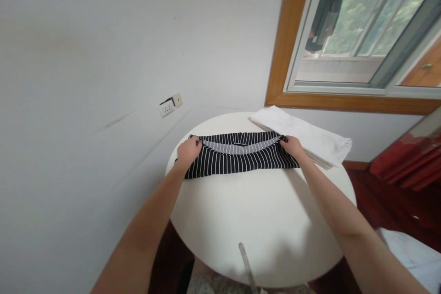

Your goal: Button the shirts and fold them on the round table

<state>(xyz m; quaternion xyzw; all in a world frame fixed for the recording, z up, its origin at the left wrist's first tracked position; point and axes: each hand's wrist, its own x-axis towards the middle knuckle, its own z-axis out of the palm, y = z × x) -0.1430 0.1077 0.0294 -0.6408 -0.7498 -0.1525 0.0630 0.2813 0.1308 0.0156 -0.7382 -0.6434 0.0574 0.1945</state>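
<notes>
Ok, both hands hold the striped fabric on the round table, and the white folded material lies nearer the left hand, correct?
Not quite: the white folded material lies nearer the right hand, as the head view shows. The rest stands.

Both arms bare, reaching fwd. L arm (146,225) runs up from btm edge, slanting R; R arm (336,209) from btm R corner, slanting L, slight bend approx. at elbow. L hand (188,150) & R hand (292,145) well apart, abt level w/ each other. Backs up, fingers curled, tips pinched tight, turned inward twd each other. Exact finger positions too small to tell.
</notes>
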